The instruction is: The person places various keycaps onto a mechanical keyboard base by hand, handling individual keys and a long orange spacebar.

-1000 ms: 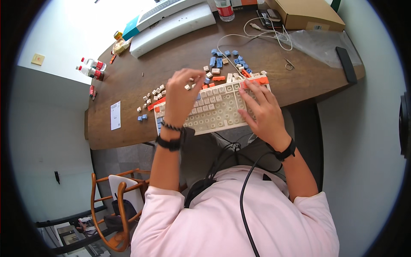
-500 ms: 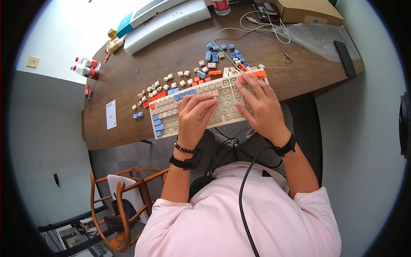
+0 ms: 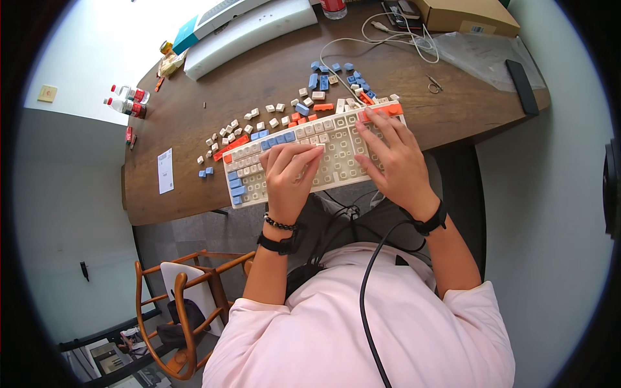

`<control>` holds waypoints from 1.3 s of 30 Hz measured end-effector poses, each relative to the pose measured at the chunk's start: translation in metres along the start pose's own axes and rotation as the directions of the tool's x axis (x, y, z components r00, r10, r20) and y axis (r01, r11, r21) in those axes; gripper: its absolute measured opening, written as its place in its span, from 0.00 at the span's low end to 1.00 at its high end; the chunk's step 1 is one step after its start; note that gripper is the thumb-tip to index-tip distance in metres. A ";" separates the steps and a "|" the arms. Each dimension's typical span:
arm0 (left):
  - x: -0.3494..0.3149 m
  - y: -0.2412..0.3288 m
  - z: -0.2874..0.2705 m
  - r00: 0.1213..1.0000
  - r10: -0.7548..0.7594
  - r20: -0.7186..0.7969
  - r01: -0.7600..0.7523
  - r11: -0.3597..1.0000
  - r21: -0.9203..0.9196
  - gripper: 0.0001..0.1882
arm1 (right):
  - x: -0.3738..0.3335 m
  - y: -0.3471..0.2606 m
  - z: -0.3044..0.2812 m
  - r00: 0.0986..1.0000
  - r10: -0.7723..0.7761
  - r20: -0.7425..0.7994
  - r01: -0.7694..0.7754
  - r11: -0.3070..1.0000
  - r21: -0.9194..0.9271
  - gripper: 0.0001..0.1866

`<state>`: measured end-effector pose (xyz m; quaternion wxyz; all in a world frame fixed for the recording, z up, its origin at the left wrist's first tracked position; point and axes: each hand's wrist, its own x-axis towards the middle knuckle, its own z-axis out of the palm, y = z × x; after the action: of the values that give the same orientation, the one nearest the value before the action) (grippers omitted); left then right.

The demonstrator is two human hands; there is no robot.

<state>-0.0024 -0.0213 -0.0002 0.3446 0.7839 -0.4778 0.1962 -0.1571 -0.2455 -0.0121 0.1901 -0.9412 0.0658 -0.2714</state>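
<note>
Two hands of mine are sharing one keyboard, which is lying right under my fingers. My left hand is pinching narrow, tips together, on what is looking like a pale keycap; whether it is already sitting on its switch, I cannot tell. My right hand is spreading wide, gripping nothing that I can see, its fingertips resting by the orange keycaps. Bare switches are showing between my two sets of fingers, while capped rows are running left of my pinch. Loose pale keycaps and blue keycaps are lying beyond my left fingertips. By my judgement I am partway through fitting caps, placing one now; the next move is probably calling for squaring it over its stem and pressing straight down, my right fingers bracing the board
</note>
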 end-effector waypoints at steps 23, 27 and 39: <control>0.002 0.002 0.002 1.000 0.002 0.017 -0.003 0.999 0.054 0.09 | 0.000 0.001 0.002 1.000 -0.002 -0.030 0.002 1.000 0.000 0.32; 0.006 0.005 -0.002 0.998 0.022 0.060 -0.027 0.996 0.082 0.09 | -0.001 0.001 0.002 1.000 -0.002 -0.028 0.002 1.000 -0.001 0.31; -0.008 0.024 -0.010 0.992 0.006 0.127 -0.030 0.982 0.188 0.13 | -0.001 0.001 0.002 1.000 -0.008 -0.027 0.007 1.000 -0.006 0.32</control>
<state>-0.0270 -0.0163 0.0095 0.2359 0.8194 -0.4850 0.1941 -0.1566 -0.2455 -0.0148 0.1854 -0.9383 0.0656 -0.2844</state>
